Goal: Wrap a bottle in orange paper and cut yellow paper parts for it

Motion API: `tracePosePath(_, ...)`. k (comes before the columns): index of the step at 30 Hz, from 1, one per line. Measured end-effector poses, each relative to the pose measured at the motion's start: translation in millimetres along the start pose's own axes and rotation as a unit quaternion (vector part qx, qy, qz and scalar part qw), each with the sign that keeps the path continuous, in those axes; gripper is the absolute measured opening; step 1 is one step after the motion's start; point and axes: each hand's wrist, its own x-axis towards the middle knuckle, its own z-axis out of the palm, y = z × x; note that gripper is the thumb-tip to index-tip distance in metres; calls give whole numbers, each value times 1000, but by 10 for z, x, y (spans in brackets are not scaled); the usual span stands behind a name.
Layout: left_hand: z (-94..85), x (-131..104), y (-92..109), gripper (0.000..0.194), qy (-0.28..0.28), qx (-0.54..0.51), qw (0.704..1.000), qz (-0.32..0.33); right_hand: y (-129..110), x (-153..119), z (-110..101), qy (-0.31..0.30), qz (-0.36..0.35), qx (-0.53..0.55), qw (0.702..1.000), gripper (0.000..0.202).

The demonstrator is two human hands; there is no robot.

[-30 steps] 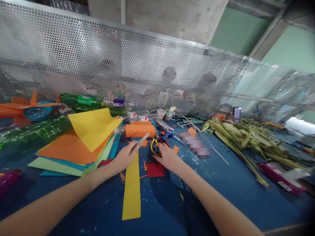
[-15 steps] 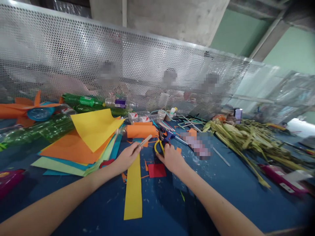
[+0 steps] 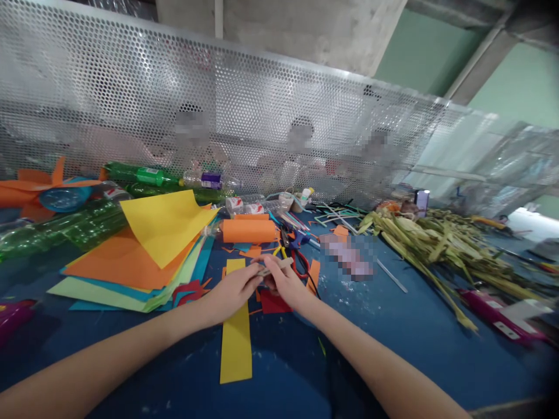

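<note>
My left hand (image 3: 240,285) and my right hand (image 3: 283,285) meet above the table, fingers closed on a short, flat, pale strip (image 3: 286,263) that looks like wood. One end of it pokes out past my right fingers; its middle is partly hidden. Beneath my left hand runs a long yellow paper strip (image 3: 236,349). A red paper piece (image 3: 275,304) lies under my right hand, partly covered. Just beyond are red-handled scissors (image 3: 304,265) and a tool with yellow handles (image 3: 283,251). Behind them rests an orange-wrapped cylinder (image 3: 248,231).
Coloured paper sheets (image 3: 126,262) are stacked at left, near green plastic bottles (image 3: 87,227) and an orange paper pinwheel shape (image 3: 32,189). Dried husks (image 3: 428,244) and a magenta device (image 3: 502,317) lie at right. A perforated metal panel (image 3: 262,99) stands behind the blue table (image 3: 174,372).
My right hand has left the yellow-handled tool and moved left to the pale strip. My left hand has come slightly lower and right, still holding the strip.
</note>
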Motion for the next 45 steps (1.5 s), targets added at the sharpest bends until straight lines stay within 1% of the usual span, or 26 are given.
tracePosePath(4, -3, -2, -26, 34, -16, -17, 1000, -19, 81, 10, 43, 20, 54, 72, 996, 39)
tracePosePath(6, -29, 5, -24, 33, -19, -15, 999, -23, 90, 8, 48, 23, 62, 84, 994, 41)
tracePosePath(8, -67, 14, -3, 32, -14, 8, 999, -32, 84, 6, 39, 34, 60, 96, 993, 41)
tracePosePath(11, -136, 14, 44, 35, 10, 111, 991, -77, 73, 23, -11, 85, 44, 149, 984, 43)
tracePosePath(12, -153, 7, 61, 36, 20, 160, 983, -87, 75, 36, -35, 107, 35, 173, 978, 42)
tracePosePath(14, -159, -24, 99, 36, 27, 263, 961, -85, 87, 69, -79, 147, 15, 213, 966, 36)
tracePosePath(16, -115, -76, 153, 37, 5, 339, 938, -76, 107, 102, -105, 172, -1, 230, 958, 27)
tracePosePath(18, -27, -141, 226, 38, -22, 376, 921, -98, 125, 122, -105, 181, -11, 228, 957, 21)
tracePosePath(20, 82, -209, 310, 42, -33, 383, 917, -108, 137, 128, -94, 173, -19, 210, 962, 19)
tracePosePath(24, 282, -329, 443, 59, -78, 358, 926, -89, 153, 127, -100, 151, -20, 174, 973, 18)
tracePosePath(27, 396, -402, 467, 66, -107, 354, 926, -72, 165, 129, -126, 133, -22, 180, 974, 14)
tracePosePath(29, 448, -435, 458, 68, -114, 355, 925, -69, 165, 120, -133, 122, -30, 159, 979, 13)
tracePosePath(31, 474, -453, 446, 67, -114, 360, 923, -75, 155, 99, -127, 103, -36, 109, 988, 19)
tracePosePath(33, 475, -456, 442, 62, -113, 370, 919, -78, 140, 70, -114, 71, -40, 42, 996, 24)
tracePosePath(35, 465, -454, 444, 58, -115, 379, 915, -80, 134, 46, -102, 34, -42, -19, 998, 22)
tracePosePath(36, 460, -453, 443, 57, -116, 383, 913, -83, 135, 39, -98, 26, -46, -43, 998, 20)
tracePosePath(37, 458, -455, 439, 57, -115, 385, 912, -86, 139, 36, -93, 29, -52, -63, 996, 20)
tracePosePath(41, 475, -469, 401, 57, -96, 391, 912, -81, 165, 57, -61, 78, -77, -128, 986, 24)
tracePosePath(42, 481, -472, 391, 56, -92, 392, 912, -78, 169, 64, -48, 75, -79, -140, 984, 24)
tracePosePath(45, 484, -469, 379, 56, -95, 390, 912, -81, 183, 78, -11, 40, -75, -157, 984, 23)
